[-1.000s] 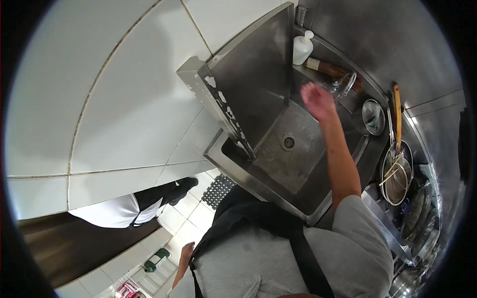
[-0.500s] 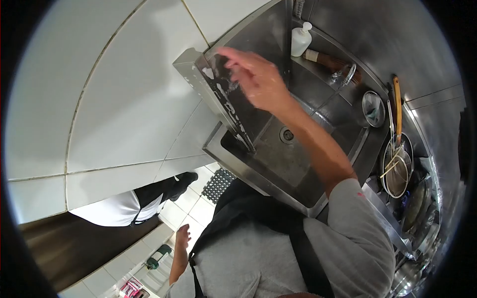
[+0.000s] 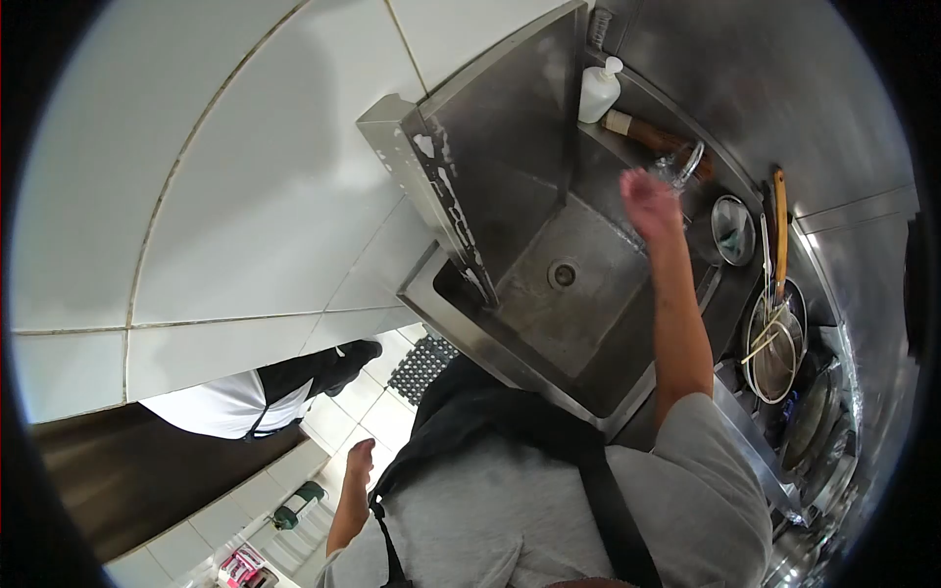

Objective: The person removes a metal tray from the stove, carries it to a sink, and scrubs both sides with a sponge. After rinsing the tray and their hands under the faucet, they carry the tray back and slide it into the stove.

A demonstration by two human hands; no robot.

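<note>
My right hand is over the steel sink, close to the faucet and overlapping the area in front of it. Motion blurs its fingers, and their far side is hidden. My left hand hangs low at my side above the floor, fingers loosely extended, holding nothing. A steel side panel with white worn patches along its edge rises at the sink's left. Behind the basin stand a white pump bottle and a brown bottle lying on its side.
Right of the sink are a round metal bowl, a wooden-handled strainer and several stacked pans. White tiles cover the left wall. A person's white garment and a perforated black mat show below.
My right hand has moved right, from the worn edge of the steel panel to the faucet area. My left hand stays low at my side.
</note>
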